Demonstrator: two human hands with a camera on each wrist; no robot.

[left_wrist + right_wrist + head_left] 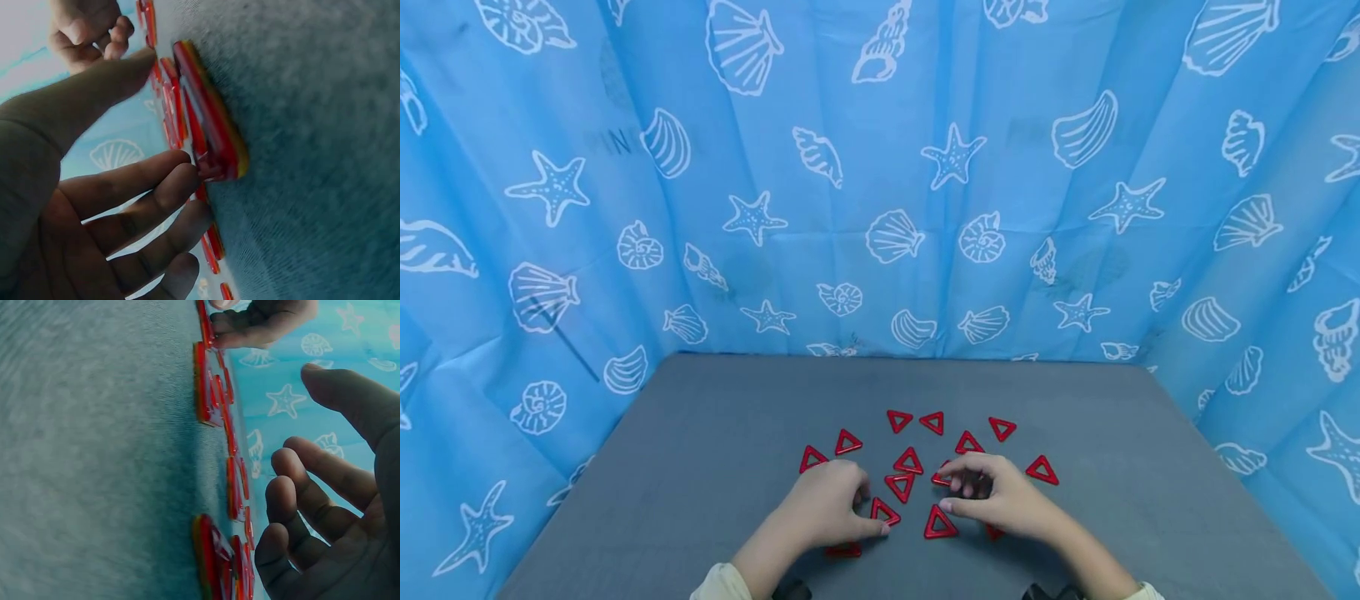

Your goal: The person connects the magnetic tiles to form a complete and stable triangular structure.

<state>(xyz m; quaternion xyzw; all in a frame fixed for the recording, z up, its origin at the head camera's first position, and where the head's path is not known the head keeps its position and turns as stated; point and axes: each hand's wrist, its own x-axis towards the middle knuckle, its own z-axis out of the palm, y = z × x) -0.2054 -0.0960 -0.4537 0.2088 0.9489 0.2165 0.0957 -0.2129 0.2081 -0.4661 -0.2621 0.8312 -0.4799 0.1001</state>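
Observation:
Several red triangular frames are scattered over the grey table. My left hand (829, 504) hovers low with thumb and fingers apart beside one red triangle (885, 512). In the left wrist view, that hand's fingertips (178, 164) come near the lower corner of a close red triangle (212, 119) with a yellow underside; whether they touch cannot be told. My right hand (992, 492) is held over the table with loosely bent fingers and nothing between them. Near its thumb lies another red triangle (940, 523). A further red triangle (995, 531) is partly hidden under this hand.
More red triangles lie farther back, such as one triangle (899, 421) and another (1002, 428). One red triangle (844, 550) is partly covered by the left wrist. A blue curtain (880, 183) with white shell prints surrounds the grey table (730, 417).

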